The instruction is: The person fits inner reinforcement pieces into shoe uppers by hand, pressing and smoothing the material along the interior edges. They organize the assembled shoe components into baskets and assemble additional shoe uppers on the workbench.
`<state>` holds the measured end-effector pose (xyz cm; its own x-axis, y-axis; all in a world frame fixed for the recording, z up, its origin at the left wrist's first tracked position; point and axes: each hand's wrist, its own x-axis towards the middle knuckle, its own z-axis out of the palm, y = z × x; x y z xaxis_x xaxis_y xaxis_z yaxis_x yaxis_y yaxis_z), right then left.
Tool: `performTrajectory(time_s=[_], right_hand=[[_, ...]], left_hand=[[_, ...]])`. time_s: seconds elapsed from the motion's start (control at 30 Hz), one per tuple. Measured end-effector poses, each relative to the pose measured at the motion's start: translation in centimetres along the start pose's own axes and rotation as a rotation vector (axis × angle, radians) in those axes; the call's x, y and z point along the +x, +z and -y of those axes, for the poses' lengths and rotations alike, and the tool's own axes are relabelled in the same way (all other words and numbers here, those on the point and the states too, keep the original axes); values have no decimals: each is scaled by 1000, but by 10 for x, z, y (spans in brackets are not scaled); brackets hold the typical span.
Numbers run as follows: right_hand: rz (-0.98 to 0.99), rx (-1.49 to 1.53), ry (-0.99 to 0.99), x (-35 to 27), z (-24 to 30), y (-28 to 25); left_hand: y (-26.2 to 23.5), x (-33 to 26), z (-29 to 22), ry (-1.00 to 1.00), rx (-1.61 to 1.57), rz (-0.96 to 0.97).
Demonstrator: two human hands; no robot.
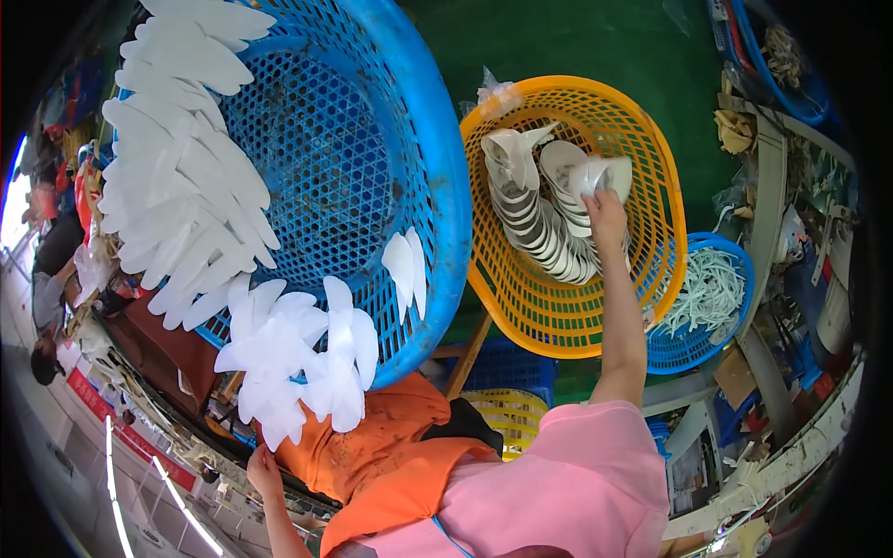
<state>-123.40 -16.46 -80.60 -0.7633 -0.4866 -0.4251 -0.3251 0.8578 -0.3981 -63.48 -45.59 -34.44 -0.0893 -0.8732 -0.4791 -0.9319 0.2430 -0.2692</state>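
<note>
My right hand (pixel 606 212) reaches into a yellow-orange plastic basket (pixel 549 337), its fingers closed on a white shoe upper (pixel 595 175). Under and beside it, curved white shoe uppers stand nested in two rows (pixel 539 232) inside the basket. My left hand (pixel 264 472) is low at the left, fingertips pinched at the lower tip of a white insole-shaped sheet (pixel 282 418). That sheet belongs to a cluster overlapping the rim of a large blue basket (pixel 445 186). Many more white insole-shaped sheets (pixel 181 167) fan along the basket's left side.
A small blue basket (pixel 750 279) of pale green strips (pixel 702 296) stands right of the yellow-orange one. Orange cloth (pixel 372 456) covers my lap. Below sits another yellow basket (pixel 507 414). A metal frame (pixel 770 195) runs along the right, with clutter behind it.
</note>
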Motion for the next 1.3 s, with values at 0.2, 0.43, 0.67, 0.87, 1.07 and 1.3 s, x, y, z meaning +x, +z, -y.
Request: performTrajectory(time_s=[0.2,0.43,0.67,0.87,1.07,1.3], right_hand=[[-261,-141,-295,32,0,29],[538,-535,-38,90,18,56],[-43,34,-208,133,125,106],[223,42,308,78,138,113],[302,13,46,17,114,116],[108,337,27,6,88,-43]], left_hand=[[0,10,1,39,92,52],[-2,7,-5,-21,41,65],[1,19,-18,18,95,91],[9,12,-8,-67,-14,70],[33,17,12,67,26,56],[24,18,0,-100,-60,187]])
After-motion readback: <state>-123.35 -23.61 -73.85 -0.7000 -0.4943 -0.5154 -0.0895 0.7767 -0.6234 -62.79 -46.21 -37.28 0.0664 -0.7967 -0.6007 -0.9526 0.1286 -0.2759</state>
